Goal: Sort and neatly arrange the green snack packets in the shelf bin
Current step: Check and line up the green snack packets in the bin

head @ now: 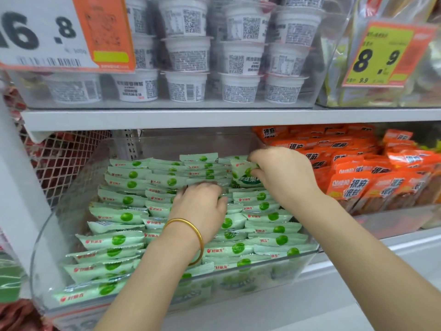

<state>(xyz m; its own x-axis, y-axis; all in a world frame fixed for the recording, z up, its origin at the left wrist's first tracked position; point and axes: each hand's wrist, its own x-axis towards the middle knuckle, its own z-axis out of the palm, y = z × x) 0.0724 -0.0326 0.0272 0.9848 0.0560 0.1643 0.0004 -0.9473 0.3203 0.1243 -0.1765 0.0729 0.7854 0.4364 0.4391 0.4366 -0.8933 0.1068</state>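
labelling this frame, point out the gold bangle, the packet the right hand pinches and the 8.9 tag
gold bangle [201, 242], head view, band's outer curve
pinched green packet [241, 172], head view, its face
8.9 tag [379, 44], head view, yellow panel

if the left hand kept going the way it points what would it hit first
Probably the rear stack of pale green plastic snack packets just beyond the left hand; depth is unclear.

Green packets [119, 240] rowed in clear bin [238, 275]
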